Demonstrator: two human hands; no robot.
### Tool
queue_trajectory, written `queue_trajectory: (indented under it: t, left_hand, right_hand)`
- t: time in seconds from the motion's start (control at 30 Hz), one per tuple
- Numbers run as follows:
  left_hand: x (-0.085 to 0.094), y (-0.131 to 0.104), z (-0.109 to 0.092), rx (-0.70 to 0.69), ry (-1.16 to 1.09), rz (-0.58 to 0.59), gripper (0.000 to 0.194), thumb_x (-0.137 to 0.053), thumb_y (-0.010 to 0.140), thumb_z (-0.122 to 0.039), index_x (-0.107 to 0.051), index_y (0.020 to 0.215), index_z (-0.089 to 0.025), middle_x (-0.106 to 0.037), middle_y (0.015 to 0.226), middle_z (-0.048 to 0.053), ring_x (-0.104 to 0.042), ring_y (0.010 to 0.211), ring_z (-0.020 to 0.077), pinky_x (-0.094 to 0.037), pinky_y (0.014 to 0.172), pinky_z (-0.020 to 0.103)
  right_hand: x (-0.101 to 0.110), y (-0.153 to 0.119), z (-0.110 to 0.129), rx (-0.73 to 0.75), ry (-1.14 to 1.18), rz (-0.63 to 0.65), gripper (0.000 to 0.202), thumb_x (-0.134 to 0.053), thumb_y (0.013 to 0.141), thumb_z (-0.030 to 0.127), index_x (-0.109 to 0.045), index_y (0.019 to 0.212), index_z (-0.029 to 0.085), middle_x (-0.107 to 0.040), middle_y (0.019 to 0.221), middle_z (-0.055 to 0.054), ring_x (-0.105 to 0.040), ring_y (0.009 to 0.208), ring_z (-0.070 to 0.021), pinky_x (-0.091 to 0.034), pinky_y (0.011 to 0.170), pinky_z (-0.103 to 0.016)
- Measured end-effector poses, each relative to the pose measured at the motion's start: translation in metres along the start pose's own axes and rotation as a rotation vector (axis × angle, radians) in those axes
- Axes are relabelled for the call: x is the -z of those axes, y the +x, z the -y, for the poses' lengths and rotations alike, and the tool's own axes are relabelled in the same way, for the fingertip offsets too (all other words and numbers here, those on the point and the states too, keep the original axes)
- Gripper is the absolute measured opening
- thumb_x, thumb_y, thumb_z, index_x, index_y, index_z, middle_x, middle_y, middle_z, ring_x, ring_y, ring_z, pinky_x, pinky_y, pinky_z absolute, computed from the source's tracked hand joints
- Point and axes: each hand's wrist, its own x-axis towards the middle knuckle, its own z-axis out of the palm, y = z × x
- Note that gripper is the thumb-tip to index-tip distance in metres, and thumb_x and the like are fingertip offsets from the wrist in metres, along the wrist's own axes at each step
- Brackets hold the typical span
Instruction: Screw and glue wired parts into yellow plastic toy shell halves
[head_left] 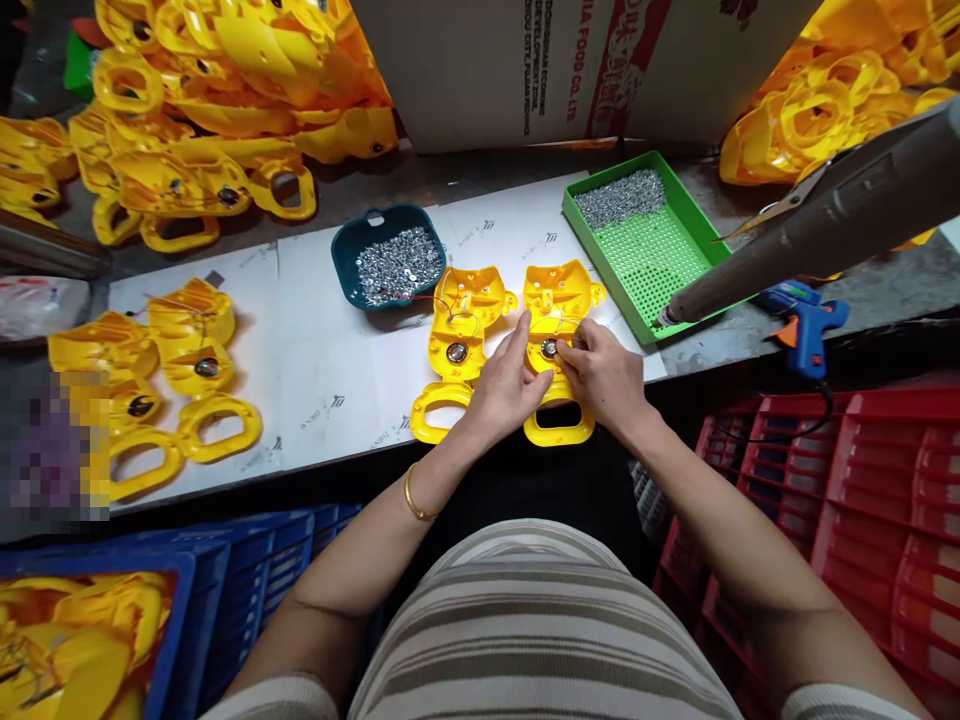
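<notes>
A white sheet [322,350] covers the workbench, with heaps of yellow plastic shells [217,90] piled along its far edge and a big cardboard box [570,60] standing behind. Near the left edge of the sheet lie a few loose yellow shells [187,370]. Toward the middle sits a dark teal tray [349,265] full of small silver screws. Just in front of it lie two yellow shells side by side at the near edge. The left hand [506,385] rests flat between them, fingers together, touching both the left shell [457,340] and the right shell [559,300]. The right hand [600,375] pinches something small at a round metal part [549,348] on the right shell. At the far right corner sits a green tray [675,270] with more screws. A grey hanging tool [825,220] points down beside it, and a blue glue gun [806,325] lies past the sheet's right edge.
</notes>
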Motion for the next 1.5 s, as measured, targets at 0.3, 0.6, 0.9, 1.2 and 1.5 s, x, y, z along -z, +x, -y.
queue_trajectory:
  t: [0.3, 0.6, 0.9, 1.2, 1.5]
  left_hand:
    - [0.003, -0.001, 0.005, -0.033, 0.093, -0.029, 0.075, -0.062, 0.082, -0.022, -0.032, 0.150, -0.015, -0.049, 0.142, 0.021, -0.062, 0.057, 0.0082, -0.057, 0.076, 0.030]
    - [0.005, -0.005, 0.012, -0.059, 0.094, -0.057, 0.076, -0.063, 0.084, -0.031, -0.031, 0.151, -0.017, -0.053, 0.136, 0.019, -0.060, 0.054, 0.0071, -0.058, 0.072, 0.030]
    - [0.006, -0.012, -0.002, -0.026, 0.123, -0.021, 0.075, -0.060, 0.085, -0.023, -0.025, 0.152, -0.021, -0.046, 0.145, 0.018, -0.061, 0.060, 0.0066, -0.057, 0.075, 0.028]
    - [0.000, -0.041, 0.000, -0.127, 0.272, -0.091, 0.093, -0.069, 0.084, -0.032, -0.010, 0.155, -0.020, -0.054, 0.134, 0.017, -0.060, 0.108, 0.0242, -0.053, 0.089, 0.037]
    - [0.000, -0.044, 0.001, -0.116, 0.232, -0.055, 0.088, -0.064, 0.087, -0.023, -0.009, 0.156, -0.026, -0.070, 0.103, 0.004, -0.068, 0.087, 0.0189, -0.053, 0.080, 0.029]
  right_hand:
    - [0.015, -0.031, -0.029, -0.165, 0.324, -0.390, 0.024, -0.052, 0.094, 0.031, -0.072, 0.098, 0.019, -0.066, 0.089, -0.007, -0.062, 0.079, -0.0170, -0.046, 0.060, -0.027]
    - [-0.002, -0.066, -0.048, -0.378, 0.263, -0.344, 0.024, -0.060, 0.088, 0.031, -0.071, 0.105, 0.017, -0.066, 0.085, -0.005, -0.060, 0.063, -0.0148, -0.052, 0.069, -0.031]
    - [0.013, -0.053, -0.049, -0.642, 0.906, -0.338, 0.022, -0.073, 0.075, 0.036, -0.073, 0.087, 0.018, -0.071, 0.073, -0.004, -0.066, 0.060, -0.0165, -0.049, 0.046, -0.025]
    - [0.012, -0.027, -0.006, -0.425, 1.150, -0.040, 0.024, -0.073, 0.074, 0.039, -0.067, 0.083, 0.018, -0.071, 0.082, -0.005, -0.068, 0.069, -0.0151, -0.051, 0.049, -0.021]
    - [0.003, -0.022, 0.000, -0.310, 0.840, 0.038, 0.015, -0.066, 0.078, 0.031, -0.069, 0.086, 0.018, -0.071, 0.079, -0.002, -0.064, 0.064, -0.0141, -0.054, 0.061, -0.027]
